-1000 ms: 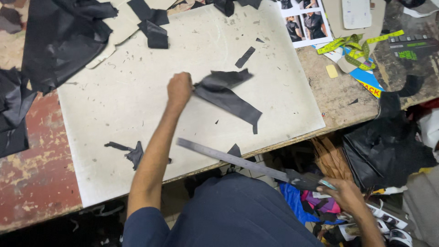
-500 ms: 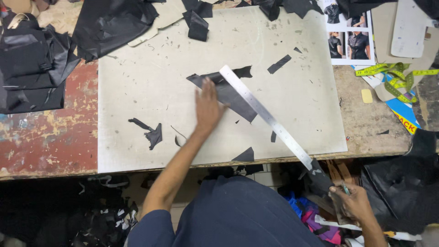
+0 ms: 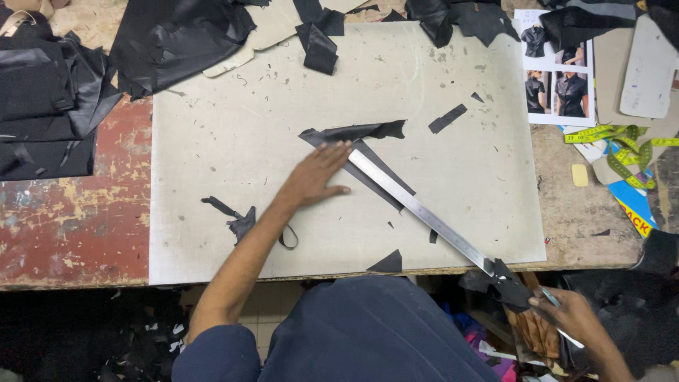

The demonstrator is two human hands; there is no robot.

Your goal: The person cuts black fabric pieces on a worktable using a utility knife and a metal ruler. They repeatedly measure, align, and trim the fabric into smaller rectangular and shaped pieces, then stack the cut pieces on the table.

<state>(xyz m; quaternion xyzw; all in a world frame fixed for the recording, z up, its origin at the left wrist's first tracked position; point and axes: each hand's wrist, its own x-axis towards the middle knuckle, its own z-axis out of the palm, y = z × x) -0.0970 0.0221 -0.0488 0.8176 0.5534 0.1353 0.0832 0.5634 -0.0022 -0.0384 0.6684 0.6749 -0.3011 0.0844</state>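
Pale cutting board [image 3: 233,127] fills our bench; our left hand [image 3: 316,177] presses flat, fingers spread, on the black leather piece [image 3: 357,132] at centre. At four o'clock our right hand [image 3: 569,315] grips the steel ruler [image 3: 424,212].

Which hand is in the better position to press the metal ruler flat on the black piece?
Left. The left hand already lies beside the metal ruler on the black piece; the right hand is off the board, at the ruler's far end.

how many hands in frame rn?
2. Left hand lies flat on the black leather piece mid-board; right hand is off the table's near edge, lower right, at the metal ruler's end. No others seen.
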